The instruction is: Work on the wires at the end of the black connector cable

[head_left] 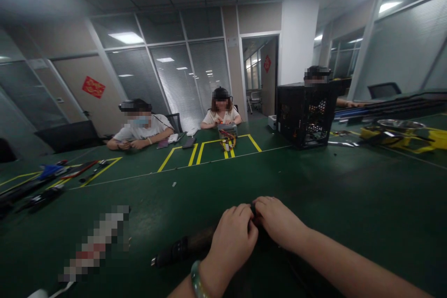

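Note:
A long dark tube [200,237], thicker and ringed near its left part, lies slantwise just over or on the green table before me. A short metal tip shows at its left end. Wrapped over its middle is my left hand [234,230], fingers closed, with a green bangle [198,281] at the wrist. My right hand [277,221] is beside it, its curled fingers on a dark part at the tube's far end. Both hands nearly touch. What lies beneath the fingers is hidden, and the tube's exact kind cannot be made out.
On the green table [157,195], a blurred-out strip [94,247] lies left. Tools and dark rods [38,195] sit farther left. A black computer case [305,114] stands right, near yellow parts [391,137]. Across sit two people; another is behind the case. One handles a wired box [227,129].

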The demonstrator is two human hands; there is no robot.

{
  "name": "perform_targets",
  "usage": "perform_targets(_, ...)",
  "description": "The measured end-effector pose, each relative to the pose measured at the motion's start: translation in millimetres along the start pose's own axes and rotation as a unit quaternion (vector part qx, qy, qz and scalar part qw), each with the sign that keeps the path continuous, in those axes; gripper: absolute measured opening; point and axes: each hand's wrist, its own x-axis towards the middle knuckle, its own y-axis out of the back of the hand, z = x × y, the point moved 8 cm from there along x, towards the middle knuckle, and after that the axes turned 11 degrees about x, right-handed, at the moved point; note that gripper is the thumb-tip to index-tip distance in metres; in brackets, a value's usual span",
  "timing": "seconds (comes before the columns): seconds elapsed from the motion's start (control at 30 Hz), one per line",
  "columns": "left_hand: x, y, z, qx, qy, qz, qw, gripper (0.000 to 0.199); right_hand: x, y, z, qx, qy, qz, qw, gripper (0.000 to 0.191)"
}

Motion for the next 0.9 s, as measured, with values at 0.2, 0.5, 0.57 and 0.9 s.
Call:
perform_targets(0.2,2,-4.4,0,0.003,0.006,-0.025,1.000,0.016,5,-3,-7,-0.062,0.029,-0.059,0.996,0.013)
perform_targets(0.5,4,-14.8,-3,0.022,0.004,-0.054,0.998,0.018,11,-9,-3,-0.119,0.045,-0.071,0.989,0.008)
perform_targets(0.57,4,-15.9,-3,0.017,-0.005,-0.055,0.998,0.020,12,-7,-3,-0.094,0.064,-0.073,0.991,0.011)
perform_targets(0.9,-1,2.2,8,0.036,-0.137,0.101,0.985,0.032,5,9,35,-0.061,0.036,-0.036,0.997,0.039)
